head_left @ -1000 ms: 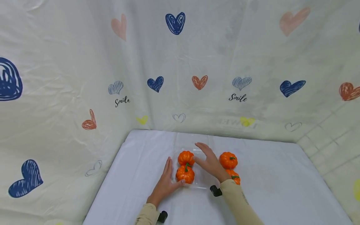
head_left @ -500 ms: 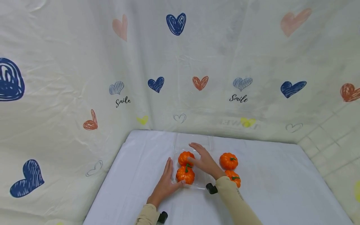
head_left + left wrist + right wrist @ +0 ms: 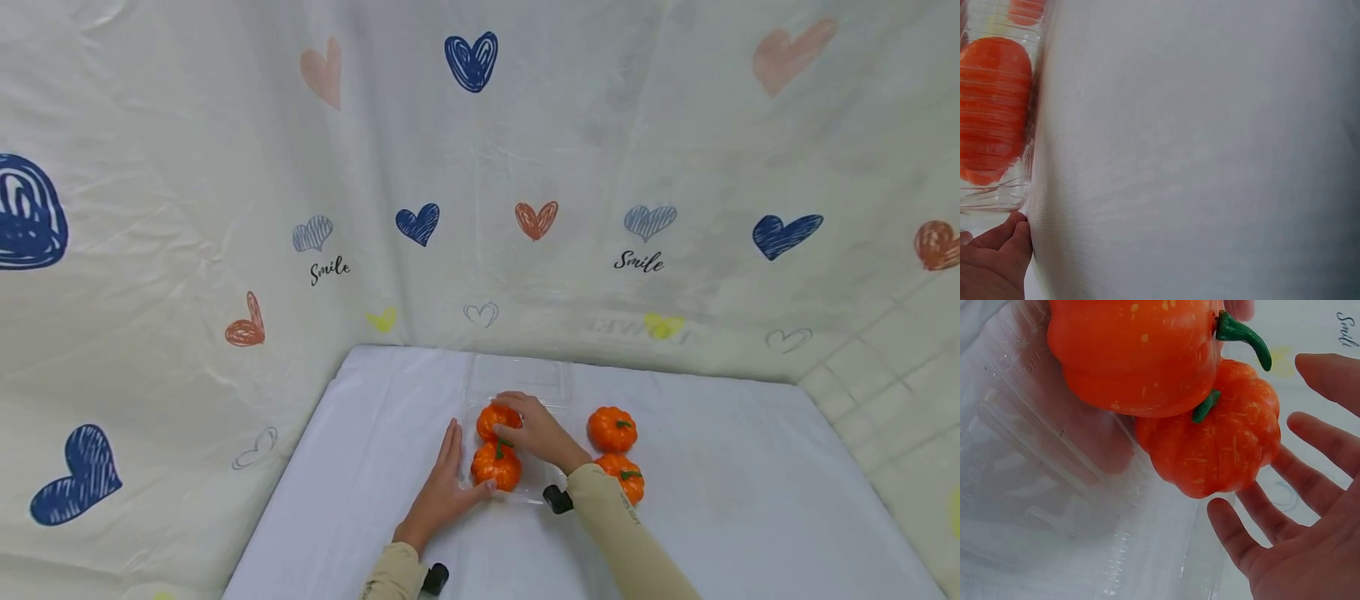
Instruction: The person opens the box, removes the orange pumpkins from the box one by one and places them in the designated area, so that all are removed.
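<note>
Left hand [image 3: 441, 495]: fingers straight along the left side, thumb at the near edge, grasping nothing. Clear container [image 3: 534, 481]: two orange pumpkins within, toward the left, a near pumpkin [image 3: 497, 472] and a far pumpkin [image 3: 489, 419]. Right hand [image 3: 542, 433]: fingers spread about the far pumpkin, not clenched; contact uncertain. White cloth [image 3: 735, 492]: rear pumpkin [image 3: 612, 427], front pumpkin [image 3: 630, 483], right of the container, the latter partly behind a sleeve [image 3: 622, 533].

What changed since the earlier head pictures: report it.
The right hand moved left, closing in on the far pumpkin in the clear container; no firm grip shows. The left hand, container and near pumpkin stayed put.
</note>
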Action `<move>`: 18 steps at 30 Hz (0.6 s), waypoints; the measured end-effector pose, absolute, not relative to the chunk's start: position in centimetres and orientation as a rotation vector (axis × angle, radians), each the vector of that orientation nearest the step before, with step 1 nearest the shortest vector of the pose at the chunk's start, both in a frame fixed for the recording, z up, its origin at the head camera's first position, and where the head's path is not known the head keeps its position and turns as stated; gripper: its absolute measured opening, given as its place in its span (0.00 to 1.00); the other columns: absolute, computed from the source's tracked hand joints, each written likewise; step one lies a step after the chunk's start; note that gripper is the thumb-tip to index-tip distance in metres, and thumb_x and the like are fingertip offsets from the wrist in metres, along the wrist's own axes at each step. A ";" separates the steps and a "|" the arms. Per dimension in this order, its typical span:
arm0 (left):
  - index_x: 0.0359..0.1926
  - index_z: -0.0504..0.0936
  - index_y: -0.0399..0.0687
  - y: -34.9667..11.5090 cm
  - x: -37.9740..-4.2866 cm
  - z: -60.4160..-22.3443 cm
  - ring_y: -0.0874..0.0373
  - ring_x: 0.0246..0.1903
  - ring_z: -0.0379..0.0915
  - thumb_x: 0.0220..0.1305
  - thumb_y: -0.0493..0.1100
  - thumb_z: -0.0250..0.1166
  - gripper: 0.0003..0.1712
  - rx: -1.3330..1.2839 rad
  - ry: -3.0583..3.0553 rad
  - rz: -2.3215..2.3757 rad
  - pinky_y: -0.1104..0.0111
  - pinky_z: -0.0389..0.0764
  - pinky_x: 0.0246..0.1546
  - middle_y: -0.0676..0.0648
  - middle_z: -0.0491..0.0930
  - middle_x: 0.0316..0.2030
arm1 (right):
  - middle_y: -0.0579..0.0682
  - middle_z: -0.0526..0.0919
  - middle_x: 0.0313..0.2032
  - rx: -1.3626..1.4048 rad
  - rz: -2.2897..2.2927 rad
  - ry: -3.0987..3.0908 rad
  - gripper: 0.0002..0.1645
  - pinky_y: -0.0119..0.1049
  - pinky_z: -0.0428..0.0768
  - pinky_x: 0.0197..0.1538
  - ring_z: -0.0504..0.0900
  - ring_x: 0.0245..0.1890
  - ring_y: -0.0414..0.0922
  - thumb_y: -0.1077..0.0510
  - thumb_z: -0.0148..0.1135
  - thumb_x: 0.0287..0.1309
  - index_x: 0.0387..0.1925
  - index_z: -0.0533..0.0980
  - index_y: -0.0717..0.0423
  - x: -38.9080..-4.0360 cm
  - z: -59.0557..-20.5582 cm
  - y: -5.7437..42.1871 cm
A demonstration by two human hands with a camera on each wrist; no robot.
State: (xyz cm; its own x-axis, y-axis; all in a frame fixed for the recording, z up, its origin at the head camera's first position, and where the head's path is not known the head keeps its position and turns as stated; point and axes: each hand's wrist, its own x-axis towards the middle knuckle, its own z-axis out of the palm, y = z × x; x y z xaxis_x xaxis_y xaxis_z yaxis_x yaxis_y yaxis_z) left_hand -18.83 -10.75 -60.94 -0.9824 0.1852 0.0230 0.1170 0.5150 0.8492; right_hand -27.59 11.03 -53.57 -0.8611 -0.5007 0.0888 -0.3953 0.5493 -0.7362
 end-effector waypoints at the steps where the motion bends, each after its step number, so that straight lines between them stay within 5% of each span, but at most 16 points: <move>1: 0.88 0.40 0.47 -10.8 -18.8 -60.8 0.43 0.83 0.41 0.63 0.71 0.72 0.70 0.271 2.673 1.491 0.41 0.57 0.77 0.50 0.34 0.87 | 0.60 0.75 0.71 -0.772 -1.203 2.642 0.29 0.66 0.69 0.73 0.71 0.71 0.64 0.53 0.69 0.72 0.69 0.78 0.60 -27.6 -53.5 11.0; 18: 0.88 0.40 0.47 -10.9 -18.8 -60.6 0.43 0.84 0.40 0.63 0.70 0.72 0.70 0.271 2.674 1.478 0.41 0.56 0.77 0.49 0.34 0.87 | 0.60 0.75 0.70 -0.774 -1.056 2.676 0.29 0.61 0.74 0.71 0.70 0.69 0.61 0.65 0.65 0.70 0.71 0.76 0.61 -27.7 -53.4 10.5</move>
State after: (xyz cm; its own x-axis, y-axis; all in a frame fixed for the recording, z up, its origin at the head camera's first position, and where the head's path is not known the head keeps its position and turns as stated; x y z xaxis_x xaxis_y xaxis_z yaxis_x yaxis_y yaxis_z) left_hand -18.77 -10.86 -60.61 -0.9816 0.1896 0.0207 0.1183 0.5205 0.8456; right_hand -27.70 10.51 -53.44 -0.8528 -0.5208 0.0381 -0.4064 0.6162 -0.6747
